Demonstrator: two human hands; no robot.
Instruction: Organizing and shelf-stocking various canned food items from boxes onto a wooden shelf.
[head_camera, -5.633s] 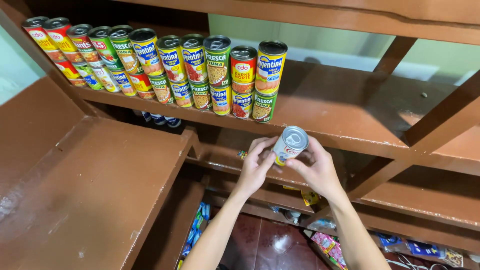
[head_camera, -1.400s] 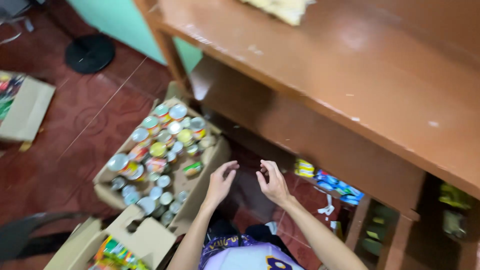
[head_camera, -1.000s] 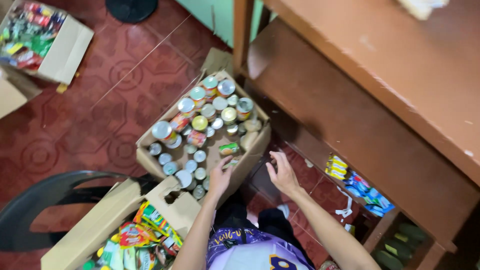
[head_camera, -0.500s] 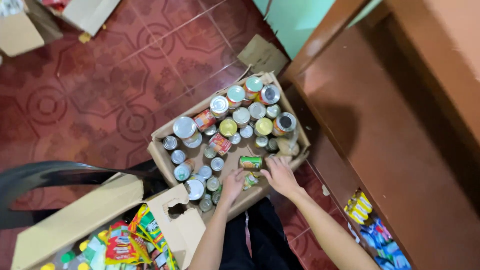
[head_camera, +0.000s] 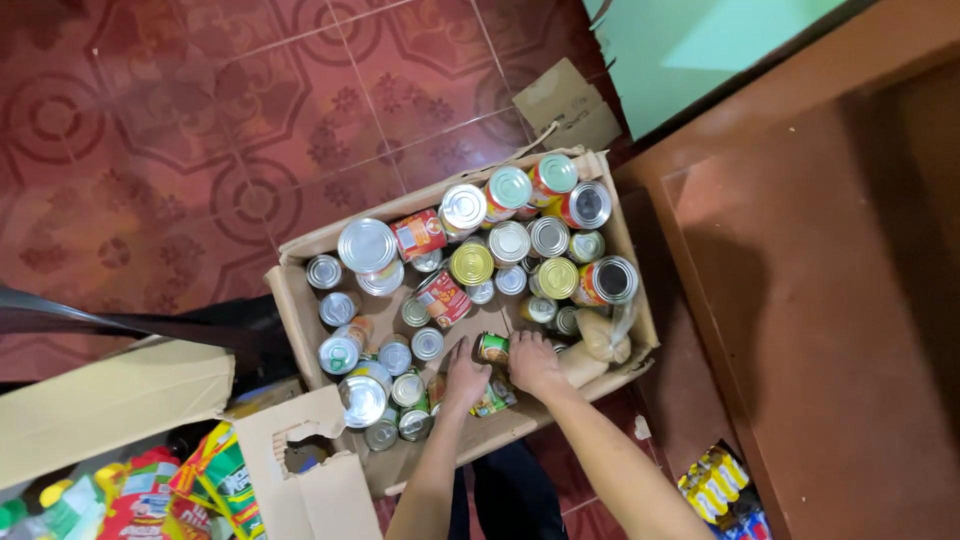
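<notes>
- A small green-labelled can (head_camera: 492, 347) stands upright near the front edge of the cardboard box (head_camera: 292, 312), between the two hands; it seems to be the one they reach for, because both hands close in on it from each side.
- The right hand (head_camera: 535, 363) lies just beside this can with fingers bent and touching it, but I cannot tell if the grip is already closed.
- The left hand (head_camera: 466, 373) rests palm down, fingers a little spread, on a flat green packet (head_camera: 487, 398) next to the can.
- The other cans (head_camera: 470, 262) stand upright and tight together, lids up, so they fill the box well; some lie tilted.
- The box sits on the red patterned floor tiles (head_camera: 200, 130), beside a brown wooden shelf (head_camera: 830, 260).
- A second open carton (head_camera: 110, 400) with colourful packets (head_camera: 210, 475) stands near.
</notes>
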